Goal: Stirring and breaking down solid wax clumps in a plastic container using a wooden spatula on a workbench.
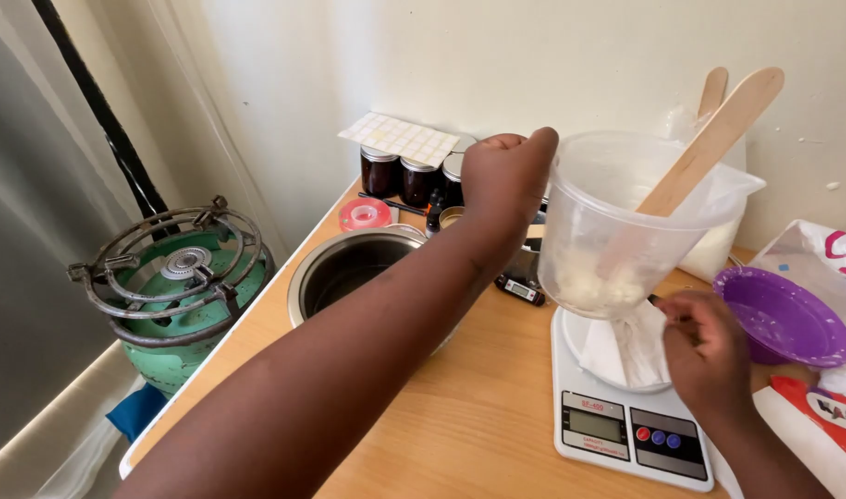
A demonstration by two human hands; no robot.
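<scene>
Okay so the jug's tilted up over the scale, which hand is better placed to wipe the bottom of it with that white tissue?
The right hand. It is already at the white tissue under the base of the clear plastic jug, above the kitchen scale. The left hand is at the jug's far side, apparently holding it tilted.

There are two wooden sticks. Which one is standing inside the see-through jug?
The bigger, nearer wooden stick leans inside the clear jug that the left hand holds up. The other stick pokes up behind it, against the wall, outside the jug.
</scene>
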